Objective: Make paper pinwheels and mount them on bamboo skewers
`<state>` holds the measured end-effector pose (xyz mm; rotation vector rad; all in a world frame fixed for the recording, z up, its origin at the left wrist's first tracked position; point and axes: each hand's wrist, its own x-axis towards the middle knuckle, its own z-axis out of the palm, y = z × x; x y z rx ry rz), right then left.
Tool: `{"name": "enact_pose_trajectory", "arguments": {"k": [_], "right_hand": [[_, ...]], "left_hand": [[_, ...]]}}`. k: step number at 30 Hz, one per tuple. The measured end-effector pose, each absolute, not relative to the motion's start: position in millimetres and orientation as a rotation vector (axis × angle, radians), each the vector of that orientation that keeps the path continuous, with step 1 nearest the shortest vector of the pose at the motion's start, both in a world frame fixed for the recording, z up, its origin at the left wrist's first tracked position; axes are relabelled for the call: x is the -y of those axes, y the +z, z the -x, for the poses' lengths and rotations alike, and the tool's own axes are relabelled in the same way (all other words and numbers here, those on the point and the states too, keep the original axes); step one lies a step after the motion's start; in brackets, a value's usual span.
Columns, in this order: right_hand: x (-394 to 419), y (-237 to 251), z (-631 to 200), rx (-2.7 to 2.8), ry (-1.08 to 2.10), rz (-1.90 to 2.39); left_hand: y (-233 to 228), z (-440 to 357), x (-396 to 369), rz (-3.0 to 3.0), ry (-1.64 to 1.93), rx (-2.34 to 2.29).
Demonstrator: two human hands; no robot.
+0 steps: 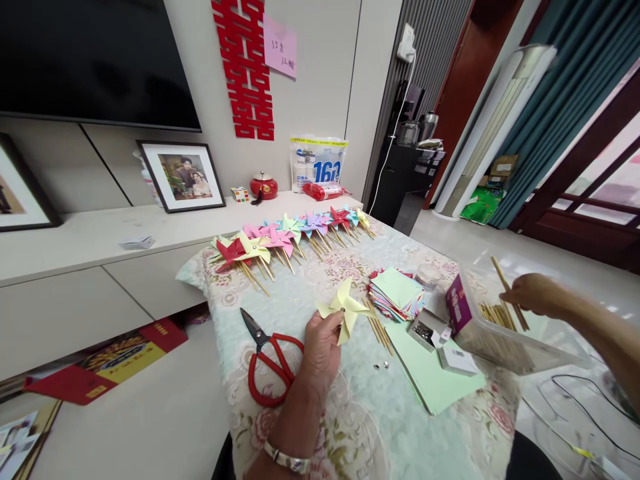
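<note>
My left hand [324,340] pinches a pale yellow paper pinwheel [345,308] near its centre, above the flowered tablecloth. Over at the right, my right hand [536,293] is closed round a thin wooden stick [500,273], held slanting above a clear plastic box [510,350] of similar sticks. Red-handled scissors [273,360] lie left of my left hand, blades pointing away. Several loose sticks [380,330] rest just beyond the pinwheel. Beside them a small open carton [425,330] holds small metal pieces, and two more bits [385,365] lie on the cloth.
Finished pinwheels on sticks [280,240] line the table's far edge. A stack of coloured paper squares [397,290] and green sheets [430,380] lie right of centre, with a small white box [459,361] on the sheets. Behind stands a white cabinet [175,233] with framed photos.
</note>
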<state>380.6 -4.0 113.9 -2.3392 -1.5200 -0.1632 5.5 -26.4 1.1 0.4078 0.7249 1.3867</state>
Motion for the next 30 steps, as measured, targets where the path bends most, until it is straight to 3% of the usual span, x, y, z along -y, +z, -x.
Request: {"name": "enact_pose_trajectory", "arguments": {"k": [2, 4, 7, 10, 14, 19, 23, 30], "right_hand": [[10.4, 123.5, -358.8, 1.654, 0.039, 2.324], [23.6, 120.4, -316.9, 1.883, 0.437, 2.122], [48.2, 87.3, -234.4, 2.022, 0.893, 1.773], [64.8, 42.1, -167.5, 2.018, 1.109, 1.742], [65.1, 17.2, -140.9, 2.051, 1.064, 1.867], [50.0, 52.1, -165.9, 2.096, 0.827, 1.755], [38.9, 71.1, -174.4, 1.751, 0.954, 1.423], [30.6, 33.2, -156.9, 1.416, 1.256, 1.181]], "left_hand": [[3.3, -4.1, 26.6, -0.411, 1.400, -0.700], [5.3, -2.0, 26.4, -0.395, 1.428, -0.703], [6.9, 0.7, 25.6, -0.364, 1.479, -0.727], [7.4, 1.5, 24.8, -0.372, 1.520, -0.709], [9.4, 0.1, 24.7, -0.406, 1.549, -0.722], [12.3, -2.1, 26.3, -0.442, 1.526, -0.715], [8.8, -5.6, 29.9, -0.555, 1.440, -0.707], [-2.2, -12.8, 30.4, -0.763, 1.306, -0.752]]}}
